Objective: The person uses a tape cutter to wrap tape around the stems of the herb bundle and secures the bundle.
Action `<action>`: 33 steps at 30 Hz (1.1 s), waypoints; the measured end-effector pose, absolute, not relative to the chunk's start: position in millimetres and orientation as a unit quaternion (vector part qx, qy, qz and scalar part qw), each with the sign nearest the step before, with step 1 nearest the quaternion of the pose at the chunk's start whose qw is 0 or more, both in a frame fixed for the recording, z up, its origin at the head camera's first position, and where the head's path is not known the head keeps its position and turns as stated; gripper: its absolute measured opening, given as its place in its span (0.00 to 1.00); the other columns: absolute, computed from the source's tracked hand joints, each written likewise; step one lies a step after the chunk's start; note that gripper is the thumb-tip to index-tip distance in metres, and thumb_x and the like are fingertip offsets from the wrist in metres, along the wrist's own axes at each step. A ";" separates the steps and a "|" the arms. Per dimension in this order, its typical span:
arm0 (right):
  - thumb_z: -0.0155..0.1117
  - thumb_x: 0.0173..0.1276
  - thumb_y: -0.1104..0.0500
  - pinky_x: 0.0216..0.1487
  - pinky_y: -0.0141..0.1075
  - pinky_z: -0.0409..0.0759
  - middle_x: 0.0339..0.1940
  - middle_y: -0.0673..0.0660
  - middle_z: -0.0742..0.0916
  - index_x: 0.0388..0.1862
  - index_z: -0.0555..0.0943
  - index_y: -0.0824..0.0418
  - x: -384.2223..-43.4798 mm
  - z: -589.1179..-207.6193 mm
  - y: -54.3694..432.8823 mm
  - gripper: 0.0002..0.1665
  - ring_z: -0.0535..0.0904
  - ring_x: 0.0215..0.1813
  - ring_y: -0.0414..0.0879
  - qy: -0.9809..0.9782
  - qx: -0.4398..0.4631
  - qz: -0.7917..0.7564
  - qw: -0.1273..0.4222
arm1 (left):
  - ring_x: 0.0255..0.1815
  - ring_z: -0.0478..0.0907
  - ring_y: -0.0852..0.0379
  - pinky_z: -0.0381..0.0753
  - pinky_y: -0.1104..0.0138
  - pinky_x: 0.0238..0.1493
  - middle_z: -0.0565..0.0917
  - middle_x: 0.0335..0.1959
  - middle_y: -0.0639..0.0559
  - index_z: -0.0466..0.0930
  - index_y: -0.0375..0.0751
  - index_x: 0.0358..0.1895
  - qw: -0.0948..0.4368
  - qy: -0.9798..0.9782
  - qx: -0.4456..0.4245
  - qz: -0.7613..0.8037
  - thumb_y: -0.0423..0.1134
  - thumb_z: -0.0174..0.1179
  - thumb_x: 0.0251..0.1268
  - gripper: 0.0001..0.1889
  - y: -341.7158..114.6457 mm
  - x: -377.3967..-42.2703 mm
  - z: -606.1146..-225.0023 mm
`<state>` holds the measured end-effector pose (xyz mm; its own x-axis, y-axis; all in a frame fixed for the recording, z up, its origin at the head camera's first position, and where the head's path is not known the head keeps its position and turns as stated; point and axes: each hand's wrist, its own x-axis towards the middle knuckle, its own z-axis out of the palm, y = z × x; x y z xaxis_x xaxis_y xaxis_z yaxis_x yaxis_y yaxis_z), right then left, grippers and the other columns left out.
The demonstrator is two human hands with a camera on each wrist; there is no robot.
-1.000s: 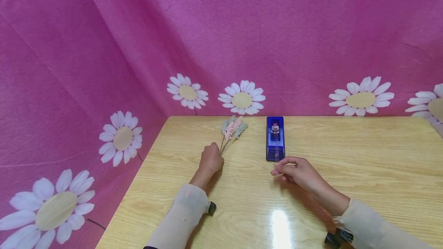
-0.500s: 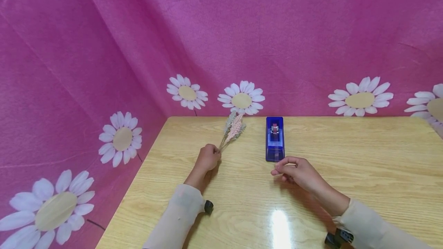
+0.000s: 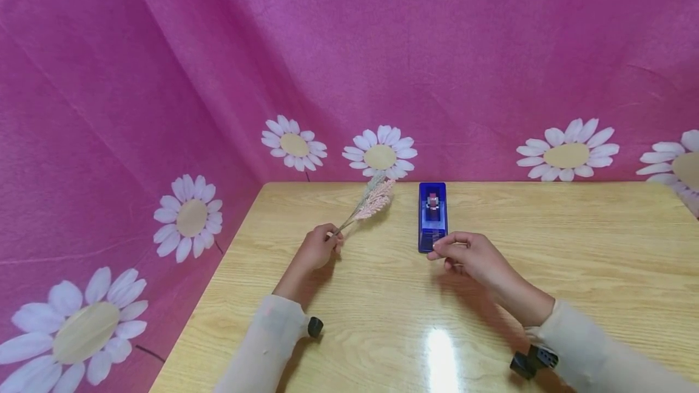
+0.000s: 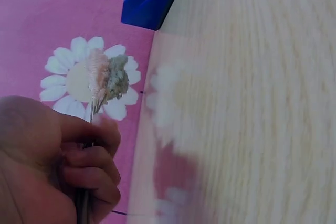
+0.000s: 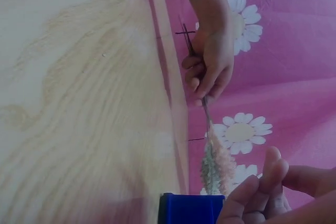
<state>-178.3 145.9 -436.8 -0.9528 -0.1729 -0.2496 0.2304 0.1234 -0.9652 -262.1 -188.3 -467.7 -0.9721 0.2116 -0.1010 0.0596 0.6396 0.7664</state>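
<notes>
My left hand (image 3: 317, 248) grips the thin stems of a small bunch of artificial flower sprigs (image 3: 377, 199). The pink and grey-green heads point away, toward the back edge of the table. Left of my right hand, a blue tape dispenser (image 3: 432, 223) stands lengthwise, with its roll at the far end. Thumb and index finger of my right hand (image 3: 474, 258) meet at the dispenser's near end, pinching the end of a clear tape strip that barely shows. In the right wrist view, the sprigs (image 5: 218, 166) hang close above the blue dispenser (image 5: 191, 209).
A light wood-grain table (image 3: 573, 247) carries everything. Behind it and along its left side hangs a magenta cloth (image 3: 464, 65) printed with white daisies. Dark straps with small black devices (image 3: 534, 364) sit at both sleeve cuffs.
My left hand has drawn back slightly to the left, turning the sprigs so they slant to the right. My right hand has moved a little forward, over the dispenser's near end.
</notes>
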 end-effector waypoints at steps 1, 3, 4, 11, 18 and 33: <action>0.62 0.79 0.55 0.37 0.35 0.81 0.42 0.54 0.92 0.52 0.81 0.70 -179.4 -435.6 146.5 0.17 0.79 0.32 0.39 0.729 0.017 -0.666 0.153 | 0.22 0.69 0.58 0.63 0.70 0.23 0.82 0.28 0.39 0.79 0.29 0.47 0.090 0.900 0.077 0.420 0.32 0.47 0.83 0.11 -189.9 -260.9 -465.1; 0.62 0.79 0.56 0.38 0.34 0.82 0.41 0.54 0.92 0.52 0.80 0.70 -180.9 -432.9 147.2 0.16 0.79 0.32 0.38 0.721 0.019 -0.675 0.155 | 0.20 0.64 0.59 0.62 0.69 0.22 0.80 0.27 0.38 0.79 0.29 0.48 0.089 0.896 0.081 0.427 0.32 0.46 0.83 0.12 -192.9 -258.4 -459.7; 0.61 0.79 0.56 0.37 0.34 0.82 0.41 0.54 0.92 0.51 0.80 0.69 -181.6 -431.8 147.3 0.16 0.78 0.32 0.38 0.718 0.018 -0.678 0.155 | 0.19 0.63 0.59 0.61 0.69 0.22 0.79 0.27 0.39 0.79 0.28 0.49 0.087 0.895 0.084 0.429 0.33 0.46 0.83 0.13 -194.2 -257.0 -456.6; 0.62 0.78 0.59 0.36 0.31 0.82 0.40 0.57 0.92 0.49 0.80 0.68 -184.1 -419.8 148.1 0.12 0.79 0.31 0.37 0.696 0.015 -0.702 0.150 | 0.17 0.56 0.60 0.58 0.69 0.19 0.75 0.24 0.49 0.82 0.26 0.50 0.091 0.880 0.120 0.449 0.36 0.46 0.85 0.17 -203.1 -247.9 -433.9; 0.61 0.79 0.59 0.42 0.32 0.83 0.39 0.52 0.92 0.48 0.83 0.68 -187.5 -403.3 155.5 0.11 0.80 0.34 0.39 0.696 -0.014 -0.706 0.129 | 0.29 0.68 0.57 0.66 0.67 0.33 0.84 0.28 0.36 0.82 0.31 0.44 0.113 0.869 0.173 0.449 0.33 0.48 0.83 0.13 -214.2 -243.4 -419.5; 0.59 0.80 0.60 0.42 0.30 0.82 0.38 0.48 0.91 0.49 0.83 0.65 -207.7 -377.5 166.9 0.10 0.78 0.36 0.37 0.685 -0.034 -0.719 0.114 | 0.26 0.71 0.58 0.66 0.69 0.31 0.81 0.26 0.33 0.80 0.32 0.40 0.210 0.831 0.259 0.445 0.27 0.50 0.78 0.09 -220.9 -242.1 -404.2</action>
